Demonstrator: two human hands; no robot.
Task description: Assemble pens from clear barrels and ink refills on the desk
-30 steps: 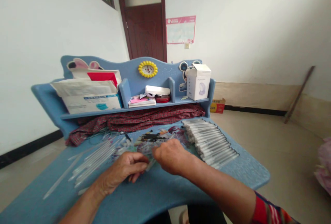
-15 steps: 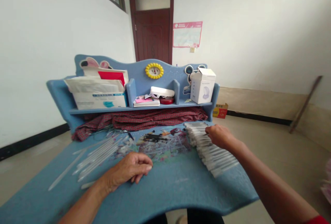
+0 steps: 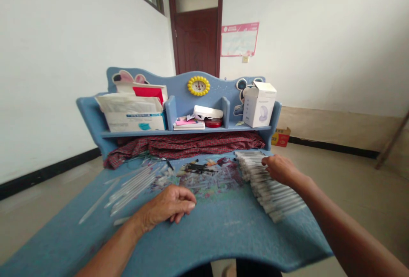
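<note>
A blue desk [image 3: 223, 234] lies before me. My left hand [image 3: 169, 206] rests on it near the middle, fingers curled together in a loose pinch; what they hold, if anything, I cannot make out. My right hand [image 3: 279, 169] lies on a long row of clear pen tubes [image 3: 271, 187] stacked along the desk's right side, fingers bent over the tubes. Loose clear tubes [image 3: 131, 185] are scattered at the left. Small dark and coloured parts [image 3: 200, 168] lie on a printed picture in the middle of the desk.
A blue shelf at the back holds a box of masks [image 3: 136, 119], books [image 3: 188, 124], a red tin [image 3: 213, 122] and a white carton [image 3: 258, 104]. A red checked cloth [image 3: 188, 145] lies under the shelf. A brown door [image 3: 196, 38] stands behind.
My right hand left the middle of the desk and went right onto the row of tubes. My left hand stayed in place. The view shifted slightly.
</note>
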